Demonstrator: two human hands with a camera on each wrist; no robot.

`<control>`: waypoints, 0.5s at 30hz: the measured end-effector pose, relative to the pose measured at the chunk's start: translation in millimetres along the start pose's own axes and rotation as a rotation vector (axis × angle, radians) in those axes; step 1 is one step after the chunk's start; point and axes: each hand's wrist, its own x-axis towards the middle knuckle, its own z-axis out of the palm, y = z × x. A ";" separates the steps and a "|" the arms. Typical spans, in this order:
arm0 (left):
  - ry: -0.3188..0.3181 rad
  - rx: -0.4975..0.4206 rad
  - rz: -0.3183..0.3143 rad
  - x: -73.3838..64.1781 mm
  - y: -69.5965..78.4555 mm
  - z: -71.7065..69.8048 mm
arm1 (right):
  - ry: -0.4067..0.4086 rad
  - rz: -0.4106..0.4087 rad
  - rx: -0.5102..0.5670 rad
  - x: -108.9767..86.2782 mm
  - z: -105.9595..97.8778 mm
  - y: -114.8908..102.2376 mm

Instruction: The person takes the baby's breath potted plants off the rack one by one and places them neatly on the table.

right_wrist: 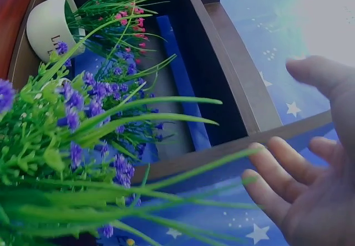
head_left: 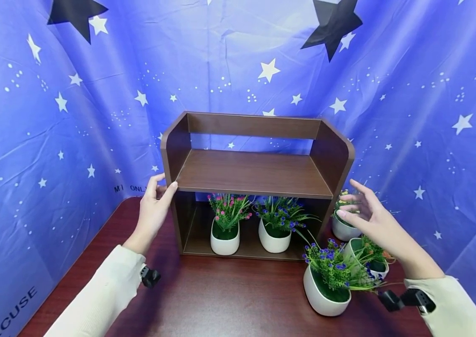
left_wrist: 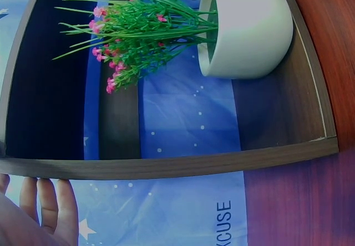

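A dark brown wooden desk shelf [head_left: 259,172] stands upright on the table. My left hand [head_left: 155,206] touches its left side, fingers [left_wrist: 66,201] straight against the outer face and thumb at the front edge. On its lower level sit two white pots, one with pink flowers [head_left: 228,208], one with blue-purple flowers [head_left: 280,217]. Beyond the right panel my right hand [head_left: 374,224] is spread and holds nothing; in the right wrist view its fingertips [right_wrist: 258,152] overlap the panel's edge. A potted yellow-flowered plant [head_left: 344,229] is partly hidden behind that hand.
A white pot with blue-purple flowers [head_left: 326,295] stands at the shelf's front right. Behind it is a tilted white pot with orange flowers [head_left: 374,262]. Blue star-patterned cloth [head_left: 229,56] hangs behind and along both sides of the reddish-brown table [head_left: 221,295].
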 end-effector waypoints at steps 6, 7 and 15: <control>-0.001 -0.001 -0.005 0.2 0.5 0.0 | 0.070 0.094 -0.017 14.1 3.1 -1.8; 0.000 0.000 -0.004 0.2 0.6 0.0 | 0.074 0.105 -0.010 16.3 3.2 -1.5; 0.002 0.005 0.013 0.3 -0.4 -0.1 | 0.107 0.176 0.085 34.1 8.1 -1.0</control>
